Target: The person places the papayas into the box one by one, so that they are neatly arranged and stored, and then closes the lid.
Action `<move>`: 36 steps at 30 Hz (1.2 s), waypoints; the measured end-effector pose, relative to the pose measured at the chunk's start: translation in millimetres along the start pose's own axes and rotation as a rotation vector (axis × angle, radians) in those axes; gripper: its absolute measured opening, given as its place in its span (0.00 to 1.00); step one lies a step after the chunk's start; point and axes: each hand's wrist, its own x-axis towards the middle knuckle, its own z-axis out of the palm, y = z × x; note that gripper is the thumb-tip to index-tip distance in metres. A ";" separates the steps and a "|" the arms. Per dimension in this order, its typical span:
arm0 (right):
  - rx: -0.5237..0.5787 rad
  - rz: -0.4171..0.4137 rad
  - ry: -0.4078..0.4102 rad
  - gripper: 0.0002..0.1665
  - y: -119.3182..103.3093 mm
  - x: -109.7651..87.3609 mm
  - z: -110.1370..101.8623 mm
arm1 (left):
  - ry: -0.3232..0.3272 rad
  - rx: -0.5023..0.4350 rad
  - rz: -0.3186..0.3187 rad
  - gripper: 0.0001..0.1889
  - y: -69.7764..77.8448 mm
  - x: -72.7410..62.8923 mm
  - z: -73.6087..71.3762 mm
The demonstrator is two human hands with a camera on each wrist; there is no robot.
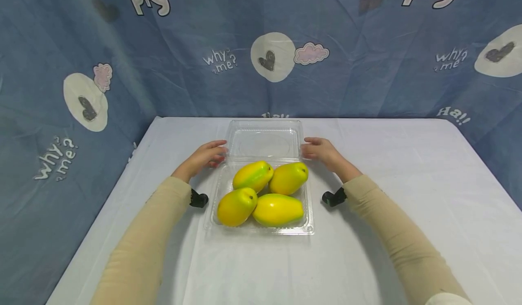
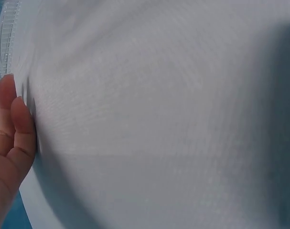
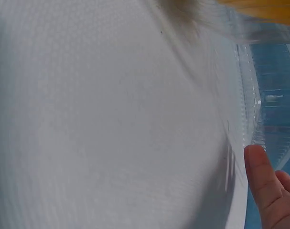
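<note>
A clear plastic clamshell box [image 1: 310, 214] stands on the white table with its hinged lid [image 1: 264, 142] laid back on the far side. Several yellow-green mangoes [image 1: 278, 210] fill the base. Beside the lid's left edge is my left hand [image 1: 205, 156], its fingers extended and slightly apart. My right hand [image 1: 322, 152] is at the lid's right edge, fingertips close against it. Whether either hand touches the plastic cannot be told. In the right wrist view a digit [image 3: 262, 176] points up along the box's ribbed rim.
A white cloth [image 1: 408, 160] covers the table. Behind and to the left hangs a blue printed curtain [image 1: 195, 33]. Black wrist cameras [image 1: 335, 198] sit under both cuffs, on either side of the box.
</note>
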 end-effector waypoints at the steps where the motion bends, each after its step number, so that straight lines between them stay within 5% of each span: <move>1: 0.009 0.001 -0.005 0.33 1.0 0.2 0.5 | -0.007 -0.002 0.007 0.30 -0.7 -0.4 -0.2; 19: 0.167 -0.083 -0.028 0.33 -1.9 -0.8 0.9 | -0.053 -0.061 0.109 0.30 6.6 -11.6 -6.3; 36: 0.099 -0.143 0.084 0.33 -19.2 -6.6 1.1 | 0.063 0.050 0.217 0.31 19.9 -21.1 -10.7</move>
